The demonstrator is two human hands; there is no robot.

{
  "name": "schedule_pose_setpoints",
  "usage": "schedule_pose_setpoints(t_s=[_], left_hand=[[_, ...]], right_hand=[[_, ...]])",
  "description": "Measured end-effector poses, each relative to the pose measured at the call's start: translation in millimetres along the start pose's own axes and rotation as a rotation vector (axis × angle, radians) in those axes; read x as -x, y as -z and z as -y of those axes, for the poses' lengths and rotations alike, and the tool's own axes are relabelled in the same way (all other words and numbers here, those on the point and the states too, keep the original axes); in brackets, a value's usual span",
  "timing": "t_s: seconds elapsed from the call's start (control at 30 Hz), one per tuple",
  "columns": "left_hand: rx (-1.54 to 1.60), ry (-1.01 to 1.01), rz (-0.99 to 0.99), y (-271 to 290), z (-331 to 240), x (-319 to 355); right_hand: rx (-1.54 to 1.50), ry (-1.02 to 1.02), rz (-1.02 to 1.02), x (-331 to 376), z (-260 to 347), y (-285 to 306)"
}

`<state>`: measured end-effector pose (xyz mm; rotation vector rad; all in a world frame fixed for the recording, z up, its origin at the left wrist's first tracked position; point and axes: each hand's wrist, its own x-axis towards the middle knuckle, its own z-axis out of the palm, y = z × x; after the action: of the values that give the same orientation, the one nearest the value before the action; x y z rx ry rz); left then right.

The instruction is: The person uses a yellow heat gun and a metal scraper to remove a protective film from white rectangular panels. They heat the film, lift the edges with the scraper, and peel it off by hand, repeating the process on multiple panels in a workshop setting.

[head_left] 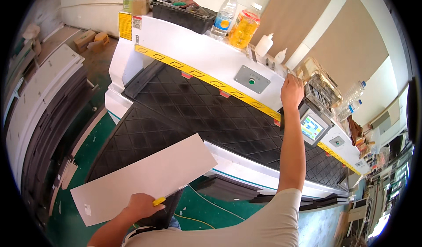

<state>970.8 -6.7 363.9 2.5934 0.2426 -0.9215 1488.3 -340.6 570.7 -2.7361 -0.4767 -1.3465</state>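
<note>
My left hand (143, 206) is closed around a tool with a yellow handle (159, 201), low in the view. A thin strip runs on from the handle along the edge of a pale flat board (145, 179); its kind I cannot make out. The board lies tilted just beyond this hand, its far end over the machine's front edge, with a small white label near its left end. My right arm stretches forward across the machine. At its top ledge my right hand (292, 92) is closed, with a small pale thing at the fingertips too small to name.
The long white machine (189, 36) has a black ribbed bed (176, 97) and a yellow strip. On its ledge stand a black tool bin (182, 16), a clear bottle (225, 18), an orange drink bottle (244, 27) and white squeeze bottles (264, 45). A touchscreen (311, 127) sits right; stacked panels (44, 106) left.
</note>
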Motion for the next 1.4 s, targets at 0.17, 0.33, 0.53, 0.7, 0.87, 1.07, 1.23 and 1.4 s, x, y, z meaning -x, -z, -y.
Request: schedule_pose_setpoints(t_s=[0.17, 0.33, 0.53, 0.7, 0.87, 1.07, 1.23, 1.4], left_hand=[[0.629, 0.276, -0.064, 3, 58, 38], [1.149, 0.523, -0.248, -56, 130, 50], [1.561, 0.555, -0.396, -82, 158, 127], [1.548, 0.412, -0.182, -148, 233, 217], [0.361, 0.498, -0.769, -185, 282, 232], [0.035, 0.292, -0.736, -237, 285, 160], [0.019, -0.047, -0.657, -214, 235, 96], [-0.123, -0.065, -0.597, -191, 191, 67]], right_hand=[[0.063, 0.104, -0.070, 7, 82, -8], [-1.321, 0.233, 0.922, 258, 295, 40], [-1.980, -0.270, 1.940, 537, 520, 176], [-1.771, 0.102, 2.161, 520, 555, 251], [-1.599, -0.133, 2.131, 500, 511, 242], [-0.987, -0.116, 1.803, 388, 336, 239], [-0.763, -0.731, 1.123, 379, 195, 271], [-1.168, -0.196, 1.940, 401, 189, 334]])
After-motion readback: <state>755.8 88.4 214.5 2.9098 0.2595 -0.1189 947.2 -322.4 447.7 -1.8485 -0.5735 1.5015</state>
